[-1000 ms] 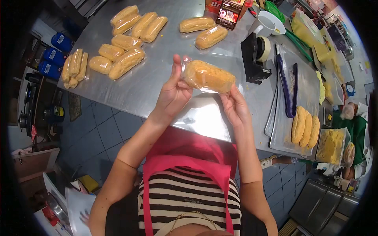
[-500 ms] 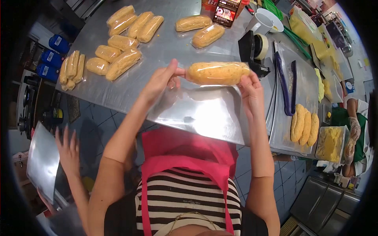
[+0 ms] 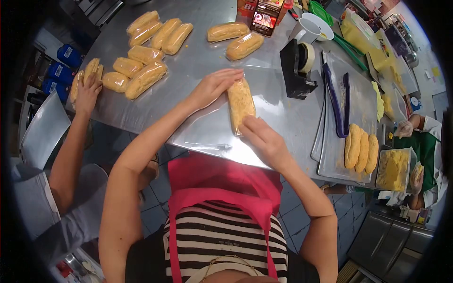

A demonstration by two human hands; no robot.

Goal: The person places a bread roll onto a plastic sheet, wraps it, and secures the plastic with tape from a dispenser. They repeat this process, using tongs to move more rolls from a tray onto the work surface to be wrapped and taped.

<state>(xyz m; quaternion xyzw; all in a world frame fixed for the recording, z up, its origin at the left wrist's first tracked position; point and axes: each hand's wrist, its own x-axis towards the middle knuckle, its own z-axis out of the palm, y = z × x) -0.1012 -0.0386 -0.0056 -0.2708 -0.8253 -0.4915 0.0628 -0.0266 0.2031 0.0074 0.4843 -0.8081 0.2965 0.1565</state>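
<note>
A bread roll in clear wrap (image 3: pixel 241 101) lies on the steel table (image 3: pixel 198 129), its long side running away from me. My left hand (image 3: pixel 214 88) touches the roll's far end, fingers together. At the near end, my right hand (image 3: pixel 265 141) presses its fingers on the wrap. Beyond my hands lie two more wrapped rolls (image 3: pixel 244 45). Several wrapped rolls (image 3: pixel 146 79) are grouped at the left. A black tape dispenser (image 3: pixel 296 70) stands to the right of the roll.
At the left, a co-worker's hand (image 3: pixel 88 92) rests on wrapped rolls and a metal tray (image 3: pixel 45 129) is held beside the table. On the right are purple tongs (image 3: pixel 336 106), unwrapped rolls (image 3: pixel 362 148), a tub of yellow filling (image 3: pixel 394 170) and a gloved co-worker (image 3: pixel 417 146).
The wrapped roll has come down onto the table and turned from crosswise to lengthwise. My hands moved with it. The left co-worker's hand has reached the rolls at the table's left edge.
</note>
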